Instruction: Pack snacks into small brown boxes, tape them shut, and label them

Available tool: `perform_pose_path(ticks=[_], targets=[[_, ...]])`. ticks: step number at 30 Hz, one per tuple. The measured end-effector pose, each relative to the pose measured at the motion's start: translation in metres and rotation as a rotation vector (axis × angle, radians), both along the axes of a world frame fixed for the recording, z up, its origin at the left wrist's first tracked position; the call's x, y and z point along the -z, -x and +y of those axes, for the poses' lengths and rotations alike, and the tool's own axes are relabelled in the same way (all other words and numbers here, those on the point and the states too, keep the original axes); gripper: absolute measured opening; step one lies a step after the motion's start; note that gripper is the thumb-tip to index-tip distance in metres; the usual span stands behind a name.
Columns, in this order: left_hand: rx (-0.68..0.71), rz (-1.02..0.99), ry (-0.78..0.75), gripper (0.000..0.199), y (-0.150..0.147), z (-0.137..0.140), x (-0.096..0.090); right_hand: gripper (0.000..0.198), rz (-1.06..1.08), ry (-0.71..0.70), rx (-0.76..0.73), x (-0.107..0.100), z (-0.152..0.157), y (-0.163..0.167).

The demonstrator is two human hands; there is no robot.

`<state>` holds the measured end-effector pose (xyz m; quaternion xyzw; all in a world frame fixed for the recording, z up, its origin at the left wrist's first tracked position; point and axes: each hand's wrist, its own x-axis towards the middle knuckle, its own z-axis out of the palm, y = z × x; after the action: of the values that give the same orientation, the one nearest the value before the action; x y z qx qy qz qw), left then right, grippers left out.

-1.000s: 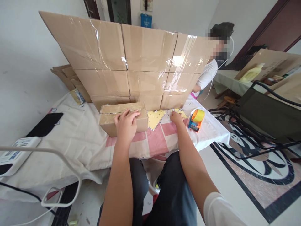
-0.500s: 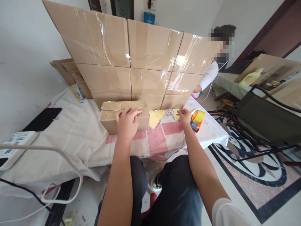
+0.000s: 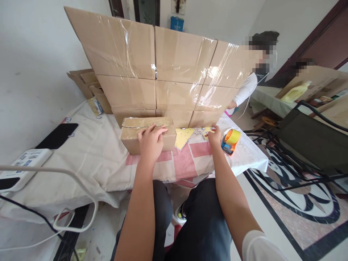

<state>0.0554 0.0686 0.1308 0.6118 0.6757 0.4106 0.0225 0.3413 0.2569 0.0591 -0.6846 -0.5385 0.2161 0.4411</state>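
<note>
My left hand [image 3: 151, 142] rests on a taped cardboard box [image 3: 130, 139], its fingers spread over the top and front edge. The box lies on the tablecloth before a tall wall of taped cardboard boxes [image 3: 176, 69]. Close to the foot of that wall, at the right, my right hand [image 3: 214, 136] is low over the yellow-patterned cloth, thumb and fingers apart. Nothing shows between them, though the fingertips are partly hidden. Just right of this hand stands an orange tape dispenser [image 3: 231, 148] with a yellow roll of tape [image 3: 233, 136].
A dark flat pad [image 3: 58, 136] and a white device [image 3: 27, 165] lie at the left. Opened cartons [image 3: 83, 81] stand behind. A white cable [image 3: 78, 181] loops in front. Beyond the wall, at right, is a person's white sleeve [image 3: 246, 88]. A folding chair [image 3: 312, 134] stands right.
The whole view has shifted slightly to the right. My right hand's thumb and fingers look farther apart than before. My left hand stays on the box.
</note>
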Motion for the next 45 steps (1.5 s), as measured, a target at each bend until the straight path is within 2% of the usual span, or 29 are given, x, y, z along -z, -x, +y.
perform_pose_path(ticks=[6,11,16,23,29,33,39,45], targets=[[0.003,-0.016,0.000,0.047,0.000,0.000,0.000,0.065,0.113,0.005,-0.076,0.001,-0.002,-0.013],[-0.002,-0.035,-0.006,0.045,0.000,0.002,0.000,0.055,0.175,0.054,-0.118,0.007,0.000,-0.026],[0.000,-0.048,-0.029,0.043,0.001,0.003,0.004,0.044,0.289,0.063,-0.203,-0.001,-0.004,-0.022],[0.011,-0.059,-0.046,0.042,0.002,0.004,0.005,0.033,0.597,0.177,-0.369,-0.020,-0.023,0.029],[0.061,-0.073,-0.065,0.040,0.022,0.001,0.006,0.023,0.913,0.360,-0.463,-0.026,-0.068,0.093],[0.059,-0.078,-0.095,0.038,0.033,0.001,0.010,0.017,1.051,0.494,-0.509,-0.025,-0.091,0.122],[0.023,-0.038,-0.138,0.036,0.031,0.004,0.012,0.015,1.207,0.614,-0.527,-0.022,-0.100,0.140],[-0.003,-0.020,-0.118,0.034,0.029,0.003,0.011,0.015,1.161,0.632,-0.603,-0.025,-0.104,0.140]])
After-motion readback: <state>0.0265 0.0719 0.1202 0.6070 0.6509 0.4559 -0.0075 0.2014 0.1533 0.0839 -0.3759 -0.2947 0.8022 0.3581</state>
